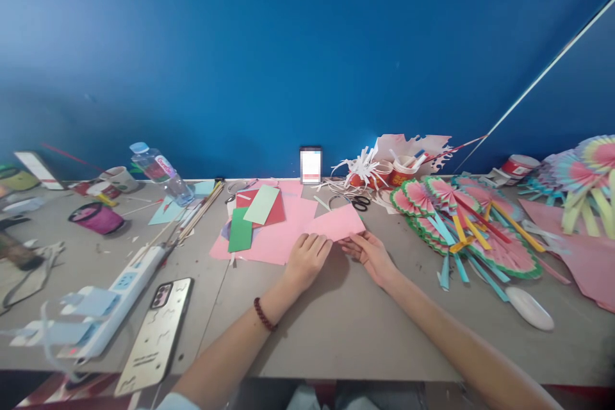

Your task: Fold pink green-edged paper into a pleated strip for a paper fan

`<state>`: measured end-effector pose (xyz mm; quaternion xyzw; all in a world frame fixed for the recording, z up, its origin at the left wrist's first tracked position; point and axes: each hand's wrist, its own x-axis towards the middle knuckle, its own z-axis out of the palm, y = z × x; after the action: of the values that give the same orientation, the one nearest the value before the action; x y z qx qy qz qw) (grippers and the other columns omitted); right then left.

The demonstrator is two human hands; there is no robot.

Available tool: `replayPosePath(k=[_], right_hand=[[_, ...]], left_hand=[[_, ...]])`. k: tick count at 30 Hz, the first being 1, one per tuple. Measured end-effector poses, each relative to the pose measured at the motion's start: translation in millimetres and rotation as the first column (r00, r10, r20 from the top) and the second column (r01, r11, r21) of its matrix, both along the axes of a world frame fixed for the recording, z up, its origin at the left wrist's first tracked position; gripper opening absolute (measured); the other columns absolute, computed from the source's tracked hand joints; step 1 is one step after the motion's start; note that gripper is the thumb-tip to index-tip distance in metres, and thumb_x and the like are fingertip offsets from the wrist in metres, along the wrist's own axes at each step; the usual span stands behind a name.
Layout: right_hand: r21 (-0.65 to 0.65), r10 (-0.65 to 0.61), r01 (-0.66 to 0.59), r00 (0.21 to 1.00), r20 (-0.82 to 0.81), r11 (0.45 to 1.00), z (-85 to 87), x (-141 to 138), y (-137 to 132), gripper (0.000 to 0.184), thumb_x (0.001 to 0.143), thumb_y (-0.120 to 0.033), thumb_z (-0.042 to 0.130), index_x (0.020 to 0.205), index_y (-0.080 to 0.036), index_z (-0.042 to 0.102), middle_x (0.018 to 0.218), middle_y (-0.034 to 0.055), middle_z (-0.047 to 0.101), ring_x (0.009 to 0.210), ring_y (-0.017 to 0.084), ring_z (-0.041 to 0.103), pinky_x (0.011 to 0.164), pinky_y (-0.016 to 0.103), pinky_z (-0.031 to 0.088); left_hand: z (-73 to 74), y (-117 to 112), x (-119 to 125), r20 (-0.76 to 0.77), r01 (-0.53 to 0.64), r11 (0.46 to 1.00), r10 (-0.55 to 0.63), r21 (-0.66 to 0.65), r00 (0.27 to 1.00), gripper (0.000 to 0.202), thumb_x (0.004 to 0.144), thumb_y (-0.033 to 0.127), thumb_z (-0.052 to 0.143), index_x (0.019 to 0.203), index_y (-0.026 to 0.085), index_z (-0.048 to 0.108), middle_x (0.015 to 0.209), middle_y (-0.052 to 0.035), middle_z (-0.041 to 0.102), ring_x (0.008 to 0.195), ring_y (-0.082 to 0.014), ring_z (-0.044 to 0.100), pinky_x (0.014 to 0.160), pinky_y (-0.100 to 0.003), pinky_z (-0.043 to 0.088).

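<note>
A folded pink paper sheet (336, 223) lies on the grey table (346, 320) in front of me. My left hand (307, 259) rests with its fingers curled down on the sheet's near left edge. My right hand (371, 253) pinches the sheet's near right edge between thumb and fingers. Behind it lies a larger pink sheet (276, 240) with green (240, 230), red (278, 210) and pale green (262, 205) papers on top.
Folded paper fans (461, 224) spread at the right, scissors (359, 202) and paper cups (391, 173) behind them. A phone (156, 333) and power strip (120, 295) lie at the left, with a water bottle (161, 173) and tape roll (96, 218). A blue wall stands behind.
</note>
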<state>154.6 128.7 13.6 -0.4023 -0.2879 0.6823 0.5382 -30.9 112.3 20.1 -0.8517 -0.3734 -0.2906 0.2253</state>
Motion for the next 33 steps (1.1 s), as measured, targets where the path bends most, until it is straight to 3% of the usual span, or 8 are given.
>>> replayPosePath(k=[3, 6, 8, 11, 13, 16, 24, 33], right_hand=[[0.069, -0.003, -0.007, 0.988, 0.153, 0.998, -5.1, 2.9, 1.8, 0.035, 0.067, -0.035, 0.079, 0.093, -0.019, 0.06, 0.084, 0.0035, 0.073, 0.077, 0.017, 0.071, 0.071, 0.028, 0.06], [0.218, -0.078, -0.013, 0.911, 0.405, 0.976, -10.8, 8.1, 4.5, 0.053, 0.071, -0.032, 0.074, 0.118, -0.022, 0.052, 0.101, 0.0048, 0.068, 0.083, 0.018, 0.069, 0.076, 0.034, 0.058], [0.373, -0.183, -0.073, 0.775, 0.605, 0.925, -12.4, 11.6, 4.9, 0.06, 0.074, -0.028, 0.069, 0.129, -0.023, 0.046, 0.115, 0.0086, 0.062, 0.097, 0.022, 0.065, 0.083, 0.039, 0.056], [0.54, -0.393, -0.259, 0.451, 0.801, 0.801, -10.6, 14.8, 2.2, 0.058, 0.077, -0.021, 0.061, 0.133, -0.025, 0.047, 0.132, 0.0113, 0.051, 0.12, 0.028, 0.052, 0.097, 0.048, 0.048], [0.552, -0.483, -0.394, 0.267, 0.834, 0.735, -7.9, 15.3, -0.3, 0.051, 0.079, -0.018, 0.058, 0.129, -0.026, 0.052, 0.133, 0.0104, 0.051, 0.123, 0.029, 0.048, 0.1, 0.048, 0.045], [0.556, -0.592, -0.514, 0.112, 0.798, 0.653, -5.0, 15.9, -1.8, 0.033, 0.086, -0.016, 0.051, 0.115, -0.026, 0.063, 0.123, 0.0084, 0.06, 0.116, 0.026, 0.053, 0.095, 0.043, 0.047], [0.594, -0.753, -0.612, -0.004, 0.658, 0.522, -0.4, 25.7, 3.7, 0.024, 0.093, -0.016, 0.047, 0.097, -0.02, 0.071, 0.092, 0.0064, 0.071, 0.093, 0.021, 0.059, 0.081, 0.034, 0.045], [0.488, -0.732, -0.69, -0.09, 0.676, 0.535, -5.1, 27.1, 8.6, 0.022, 0.092, -0.018, 0.05, 0.079, -0.019, 0.067, 0.083, 0.0055, 0.07, 0.081, 0.019, 0.059, 0.073, 0.03, 0.043]], left_hand=[[-0.9, 3.2, -2.7, -0.03, -0.024, 1.0, 0.024, 0.001, 0.999, 0.016, 0.093, 0.011, 0.044, 0.094, 0.014, 0.059, 0.086, -0.0061, 0.064, 0.08, -0.0186, 0.056, 0.072, -0.032, 0.041], [-3.6, 5.5, -5.1, -0.05, -0.057, 0.998, 0.055, -0.029, 0.997, 0.013, 0.093, 0.012, 0.046, 0.091, 0.015, 0.059, 0.085, -0.0059, 0.062, 0.078, -0.0188, 0.055, 0.07, -0.032, 0.041], [-5.9, 6.2, -6.3, -0.052, -0.066, 0.996, 0.063, -0.06, 0.997, 0.012, 0.093, 0.014, 0.047, 0.091, 0.015, 0.059, 0.086, -0.0063, 0.062, 0.079, -0.0192, 0.054, 0.07, -0.032, 0.042], [-8.2, 6.0, -7.1, -0.049, -0.068, 0.991, 0.062, -0.115, 0.997, 0.014, 0.093, 0.015, 0.044, 0.093, 0.017, 0.059, 0.089, -0.0068, 0.061, 0.082, -0.0198, 0.054, 0.071, -0.033, 0.042], [-8.1, 5.4, -7.1, -0.038, -0.065, 0.987, 0.06, -0.144, 0.997, 0.015, 0.093, 0.014, 0.044, 0.094, 0.017, 0.059, 0.089, -0.0071, 0.06, 0.081, -0.02, 0.053, 0.07, -0.033, 0.042], [-6.2, 4.6, -6.7, -0.031, -0.067, 0.982, 0.062, -0.178, 0.998, 0.016, 0.093, 0.013, 0.044, 0.096, 0.016, 0.059, 0.089, -0.0072, 0.061, 0.082, -0.0204, 0.053, 0.071, -0.034, 0.042], [-6.8, 8.5, -8.0, -0.082, -0.152, 0.96, 0.137, -0.233, 0.987, 0.015, 0.091, 0.011, 0.046, 0.099, 0.016, 0.058, 0.095, -0.0072, 0.06, 0.087, -0.0222, 0.053, 0.076, -0.034, 0.042], [-7.2, 7.4, -3.7, -0.277, -0.216, 0.94, 0.14, -0.266, 0.951, 0.017, 0.092, 0.009, 0.043, 0.092, 0.015, 0.059, 0.088, -0.0068, 0.059, 0.084, -0.0217, 0.054, 0.075, -0.034, 0.043]])
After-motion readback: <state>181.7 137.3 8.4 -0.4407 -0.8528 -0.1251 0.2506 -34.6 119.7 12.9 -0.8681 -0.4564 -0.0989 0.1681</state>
